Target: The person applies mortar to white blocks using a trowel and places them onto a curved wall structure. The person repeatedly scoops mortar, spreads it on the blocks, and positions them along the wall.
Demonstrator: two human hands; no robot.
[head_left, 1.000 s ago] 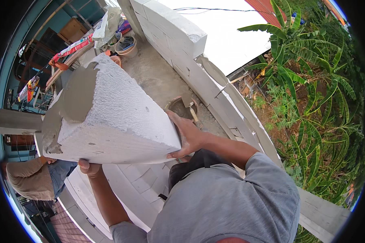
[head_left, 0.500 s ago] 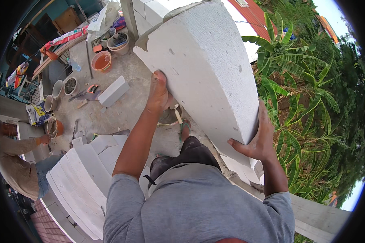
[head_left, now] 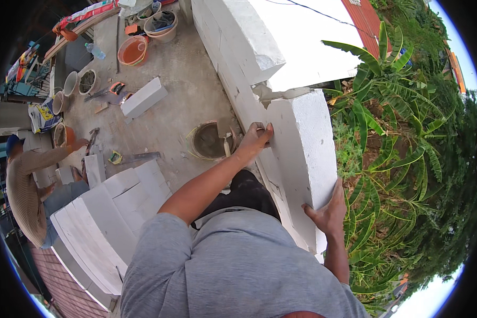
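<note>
A long white lightweight concrete block sits lengthwise on top of the low block wall. My left hand presses against its left face with fingers curled. At the block's near right side, my right hand grips it, thumb over the top and fingers on the outer side, partly hidden. Grey mortar shows at the block's far end, in the gap before another white block on the wall. Below my left hand stands a bucket of mortar, with a trowel resting at its rim.
At left, a co-worker crouches beside stacked white blocks. A loose block, a handsaw, an orange-red bucket and several other buckets stand on the concrete floor. Beyond the wall's right side, banana plants grow lower down.
The block has come down from a raised, tilted position onto the wall. Both my hands moved with it and still touch it. The co-worker has leaned slightly to the right.
</note>
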